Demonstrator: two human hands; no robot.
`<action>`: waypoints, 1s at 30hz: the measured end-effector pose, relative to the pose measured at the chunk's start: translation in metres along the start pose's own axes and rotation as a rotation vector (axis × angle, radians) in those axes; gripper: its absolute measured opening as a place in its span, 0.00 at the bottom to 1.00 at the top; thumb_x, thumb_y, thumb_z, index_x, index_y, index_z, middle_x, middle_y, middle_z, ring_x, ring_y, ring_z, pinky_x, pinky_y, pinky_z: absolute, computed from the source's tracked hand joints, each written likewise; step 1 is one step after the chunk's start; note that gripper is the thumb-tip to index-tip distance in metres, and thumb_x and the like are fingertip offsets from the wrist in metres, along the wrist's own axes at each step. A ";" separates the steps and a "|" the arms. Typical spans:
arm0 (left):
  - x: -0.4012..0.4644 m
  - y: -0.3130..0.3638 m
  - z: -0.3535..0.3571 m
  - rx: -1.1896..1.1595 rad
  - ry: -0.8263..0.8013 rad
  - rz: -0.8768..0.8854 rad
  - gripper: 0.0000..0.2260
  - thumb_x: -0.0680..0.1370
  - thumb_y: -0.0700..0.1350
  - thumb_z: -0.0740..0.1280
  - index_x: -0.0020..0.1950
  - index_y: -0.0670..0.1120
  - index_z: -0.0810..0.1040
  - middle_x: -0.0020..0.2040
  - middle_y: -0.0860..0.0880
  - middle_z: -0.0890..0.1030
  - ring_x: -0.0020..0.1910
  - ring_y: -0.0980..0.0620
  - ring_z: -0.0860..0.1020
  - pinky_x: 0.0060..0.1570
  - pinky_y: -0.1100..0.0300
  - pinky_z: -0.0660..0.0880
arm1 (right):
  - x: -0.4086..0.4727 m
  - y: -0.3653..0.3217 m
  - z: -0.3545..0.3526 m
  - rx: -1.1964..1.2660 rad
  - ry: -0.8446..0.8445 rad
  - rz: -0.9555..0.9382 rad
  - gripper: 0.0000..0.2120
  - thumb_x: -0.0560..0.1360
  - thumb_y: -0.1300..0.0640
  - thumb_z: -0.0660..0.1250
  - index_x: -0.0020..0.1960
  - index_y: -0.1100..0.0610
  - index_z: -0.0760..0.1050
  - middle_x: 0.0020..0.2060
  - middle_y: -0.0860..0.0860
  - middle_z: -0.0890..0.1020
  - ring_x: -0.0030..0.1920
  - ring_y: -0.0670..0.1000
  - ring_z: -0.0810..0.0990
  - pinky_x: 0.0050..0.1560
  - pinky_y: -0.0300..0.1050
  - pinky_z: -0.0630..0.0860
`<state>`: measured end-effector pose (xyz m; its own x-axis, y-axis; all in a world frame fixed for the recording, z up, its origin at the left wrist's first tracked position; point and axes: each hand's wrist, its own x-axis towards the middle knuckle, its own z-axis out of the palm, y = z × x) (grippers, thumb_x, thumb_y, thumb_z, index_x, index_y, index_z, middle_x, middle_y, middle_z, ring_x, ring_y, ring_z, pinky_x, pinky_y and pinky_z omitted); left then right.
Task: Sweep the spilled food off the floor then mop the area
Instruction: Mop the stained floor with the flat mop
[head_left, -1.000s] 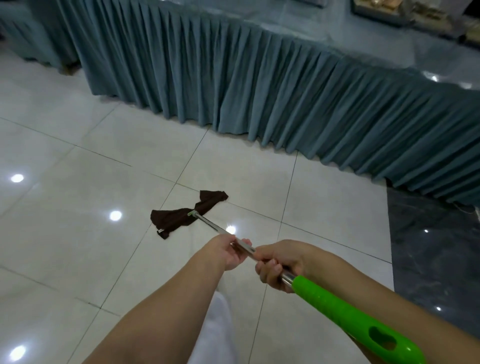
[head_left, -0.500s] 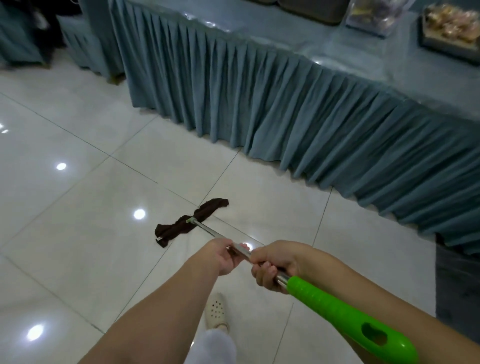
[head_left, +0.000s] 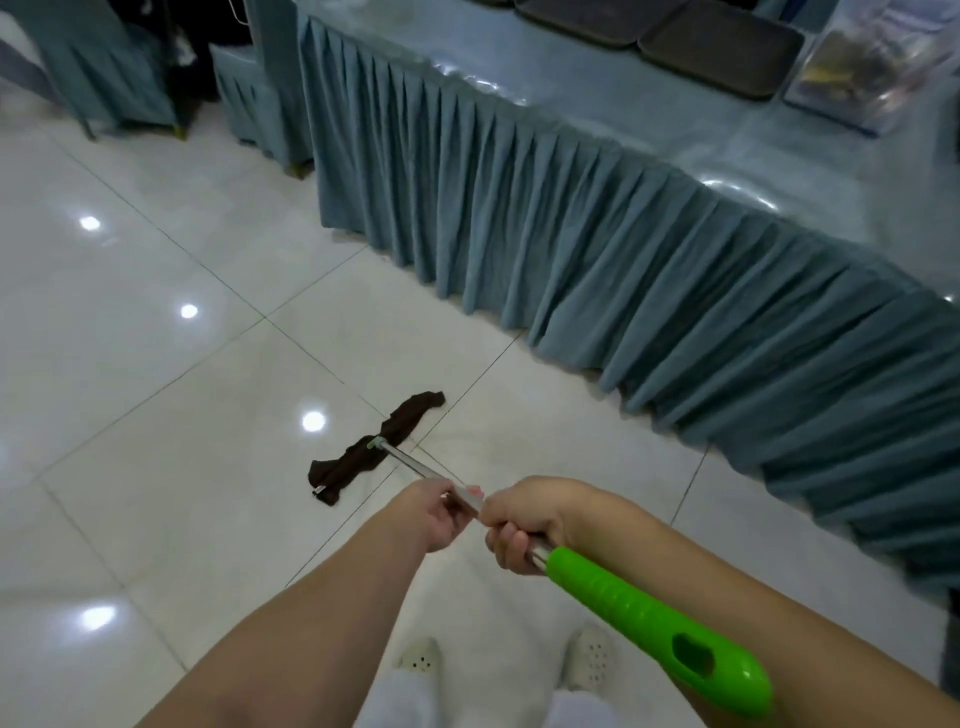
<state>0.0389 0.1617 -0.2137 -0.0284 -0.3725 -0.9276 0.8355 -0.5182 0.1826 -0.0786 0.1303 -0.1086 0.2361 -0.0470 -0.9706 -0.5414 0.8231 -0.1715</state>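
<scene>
While both hands, left (head_left: 434, 512) & right (head_left: 519, 525), clamp the stiff mop pole (head_left: 415, 467), its limp cloth (head_left: 374, 447) ahead probably drags light; grip mid-shaft.

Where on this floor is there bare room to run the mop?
Bare tile lies left of the mop cloth, toward the chairs, and between cloth and table skirt. It is tight near the shoes, and both hands grip the pole.
</scene>
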 end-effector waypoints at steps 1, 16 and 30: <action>0.003 0.002 0.005 -0.032 0.002 0.034 0.08 0.81 0.34 0.54 0.43 0.35 0.68 0.40 0.37 0.73 0.35 0.46 0.74 0.17 0.59 0.75 | 0.003 -0.008 -0.006 -0.012 -0.004 -0.007 0.14 0.79 0.66 0.49 0.40 0.52 0.64 0.22 0.51 0.65 0.12 0.44 0.61 0.13 0.28 0.57; 0.050 -0.022 0.144 -0.184 0.115 0.241 0.07 0.81 0.33 0.54 0.44 0.35 0.67 0.40 0.36 0.73 0.35 0.44 0.75 0.18 0.59 0.76 | 0.005 -0.061 -0.163 0.364 -0.299 0.052 0.11 0.81 0.61 0.60 0.39 0.62 0.70 0.20 0.54 0.69 0.13 0.44 0.66 0.12 0.32 0.64; 0.067 -0.066 0.286 -0.245 -0.076 0.195 0.06 0.79 0.32 0.56 0.43 0.35 0.68 0.40 0.36 0.72 0.34 0.43 0.75 0.25 0.57 0.78 | -0.062 -0.089 -0.303 0.308 -0.180 0.050 0.15 0.82 0.61 0.56 0.39 0.65 0.69 0.21 0.54 0.67 0.13 0.46 0.65 0.13 0.30 0.63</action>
<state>-0.1748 -0.0490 -0.1951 0.1123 -0.5076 -0.8542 0.9361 -0.2344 0.2623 -0.2893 -0.1112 -0.0844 0.3689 0.0759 -0.9264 -0.2938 0.9551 -0.0388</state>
